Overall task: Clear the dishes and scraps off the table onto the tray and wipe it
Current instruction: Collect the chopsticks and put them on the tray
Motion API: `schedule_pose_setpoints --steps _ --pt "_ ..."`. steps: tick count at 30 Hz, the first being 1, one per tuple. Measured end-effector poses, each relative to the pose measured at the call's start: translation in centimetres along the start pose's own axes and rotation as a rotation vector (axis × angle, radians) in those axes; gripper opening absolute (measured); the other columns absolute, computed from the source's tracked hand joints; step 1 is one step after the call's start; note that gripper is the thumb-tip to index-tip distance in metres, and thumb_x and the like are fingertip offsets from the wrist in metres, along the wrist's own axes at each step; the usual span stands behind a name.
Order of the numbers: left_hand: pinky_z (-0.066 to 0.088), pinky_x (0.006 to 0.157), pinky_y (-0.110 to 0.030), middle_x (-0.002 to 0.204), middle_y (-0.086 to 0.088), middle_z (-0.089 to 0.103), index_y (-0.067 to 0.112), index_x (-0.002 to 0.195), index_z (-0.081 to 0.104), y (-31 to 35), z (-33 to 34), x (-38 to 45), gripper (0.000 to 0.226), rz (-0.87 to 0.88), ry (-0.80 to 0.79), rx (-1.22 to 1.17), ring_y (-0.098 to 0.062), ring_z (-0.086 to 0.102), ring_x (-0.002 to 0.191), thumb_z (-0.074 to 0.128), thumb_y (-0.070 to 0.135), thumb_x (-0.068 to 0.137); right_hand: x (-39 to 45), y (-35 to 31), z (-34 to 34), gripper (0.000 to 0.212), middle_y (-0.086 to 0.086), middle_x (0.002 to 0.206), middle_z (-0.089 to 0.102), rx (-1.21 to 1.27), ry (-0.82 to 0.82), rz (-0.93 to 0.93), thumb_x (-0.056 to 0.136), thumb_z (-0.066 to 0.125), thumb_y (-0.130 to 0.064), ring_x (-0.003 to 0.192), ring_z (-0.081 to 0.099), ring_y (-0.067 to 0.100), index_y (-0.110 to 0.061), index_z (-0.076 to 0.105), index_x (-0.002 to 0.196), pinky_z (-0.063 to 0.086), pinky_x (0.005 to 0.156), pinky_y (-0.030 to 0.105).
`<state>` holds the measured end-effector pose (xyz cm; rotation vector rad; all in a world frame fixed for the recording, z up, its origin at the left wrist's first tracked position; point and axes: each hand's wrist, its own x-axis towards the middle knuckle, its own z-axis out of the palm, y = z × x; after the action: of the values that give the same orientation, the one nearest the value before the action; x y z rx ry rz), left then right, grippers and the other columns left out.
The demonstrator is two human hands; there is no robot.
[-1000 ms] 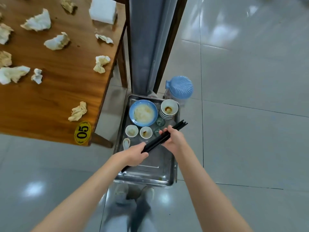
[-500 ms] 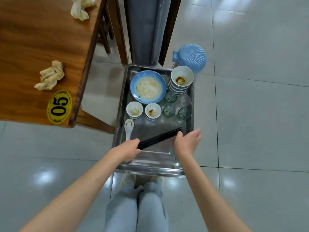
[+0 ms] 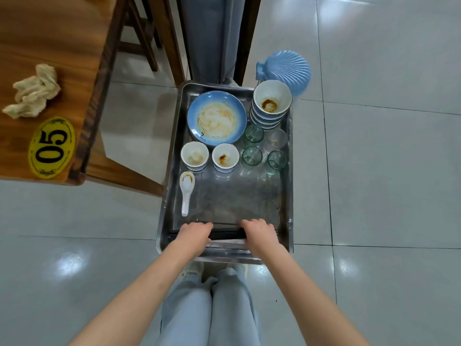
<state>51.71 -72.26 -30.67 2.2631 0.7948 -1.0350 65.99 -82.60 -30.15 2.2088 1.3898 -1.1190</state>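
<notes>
moved: chopsticks (image 3: 227,235) were slanted mid-tray, now flat along tray (image 3: 172,176) near edge
left hand (image 3: 194,234): fingers curled over the bundle, grasping it
right hand (image 3: 259,233): same, grasping other end
why: likely squaring sticks against near wall
far edge: plate (image 3: 216,118), stacked bowls (image 3: 272,103)
table (image 3: 50,33): napkin (image 3: 32,91) still uncleared
label (image 3: 51,147): "05"

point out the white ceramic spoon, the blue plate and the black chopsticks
white ceramic spoon (image 3: 186,182), head view, on its stained bowl
round blue plate (image 3: 216,118), head view, on its smeared centre
black chopsticks (image 3: 227,234), head view, on the stretch between the hands
</notes>
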Motion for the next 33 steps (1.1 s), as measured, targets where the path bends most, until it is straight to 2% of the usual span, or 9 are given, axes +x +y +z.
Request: schedule_pose_setpoints --steps 8,11,15,19,22,28,33 --pt "0.039 0.092 -0.04 0.119 -0.01 0.054 0.014 0.123 0.047 -0.1 1.7 0.9 0.032 -0.034 -0.003 -0.016 -0.029 0.05 0.112 0.052 0.025 0.093 0.2 0.2 1.3 0.038 0.011 0.111 0.054 0.107 -0.004 0.063 0.084 0.045 0.005 0.105 0.049 0.032 -0.013 0.054 0.116 0.044 0.089 0.045" --pt "0.042 0.091 -0.038 0.119 -0.011 0.052 0.014 0.123 0.052 -0.1 2.1 0.7 0.036 -0.039 -0.019 -0.071 -0.029 0.051 0.112 0.058 0.022 0.088 0.0 0.2 1.5 0.036 0.011 0.111 0.057 0.171 -0.033 0.085 0.081 0.045 0.007 0.104 0.052 0.032 -0.01 0.055 0.111 0.048 0.086 0.041" --pt "0.043 0.092 -0.037 0.119 -0.01 0.051 0.015 0.121 0.053 -0.1 2.1 0.3 0.038 -0.04 0.047 -0.111 -0.028 0.05 0.111 0.062 0.018 0.084 -0.6 0.4 1.8 0.036 0.009 0.112 0.059 0.21 -0.031 0.091 0.08 0.048 0.007 0.104 0.053 0.029 -0.01 0.056 0.111 0.05 0.083 0.038" --pt "0.04 0.098 -0.036 0.123 -0.008 0.049 0.019 0.127 0.052 -0.1 2.0 0.1 0.045 -0.036 0.106 -0.119 -0.027 0.045 0.115 0.064 0.015 0.084 -1.1 0.5 1.9 0.037 0.011 0.11 0.058 0.216 -0.004 0.106 0.079 0.046 0.008 0.103 0.052 0.03 -0.009 0.057 0.109 0.049 0.08 0.036" --pt "0.039 0.1 -0.035 0.124 -0.008 0.048 0.02 0.13 0.052 -0.1 1.9 0.2 0.046 -0.048 0.12 -0.138 -0.027 0.043 0.117 0.063 0.014 0.086 -1.3 0.5 1.8 0.039 0.012 0.111 0.056 0.228 0.011 0.112 0.081 0.047 0.008 0.104 0.051 0.03 -0.009 0.058 0.113 0.049 0.083 0.037" --pt "0.039 0.1 -0.036 0.126 -0.006 0.05 0.023 0.133 0.049 -0.4 1.2 -0.3 0.049 -0.051 0.135 -0.118 -0.027 0.044 0.118 0.063 0.016 0.086 -1.6 0.1 1.6 0.045 0.01 0.123 0.049 0.245 0.037 0.125 0.084 0.05 0.005 0.115 0.044 0.029 -0.014 0.053 0.125 0.044 0.095 0.044" --pt "0.04 0.098 -0.038 0.126 -0.007 0.051 0.022 0.134 0.047 -0.1 -0.4 -2.0 0.047 -0.062 0.13 -0.126 -0.026 0.046 0.117 0.059 0.016 0.089 -2.9 0.0 0.0 0.035 0.008 0.118 0.053 0.28 0.067 0.142 0.09 0.05 -0.011 0.111 0.047 0.027 -0.015 0.053 0.124 0.046 0.09 0.042"
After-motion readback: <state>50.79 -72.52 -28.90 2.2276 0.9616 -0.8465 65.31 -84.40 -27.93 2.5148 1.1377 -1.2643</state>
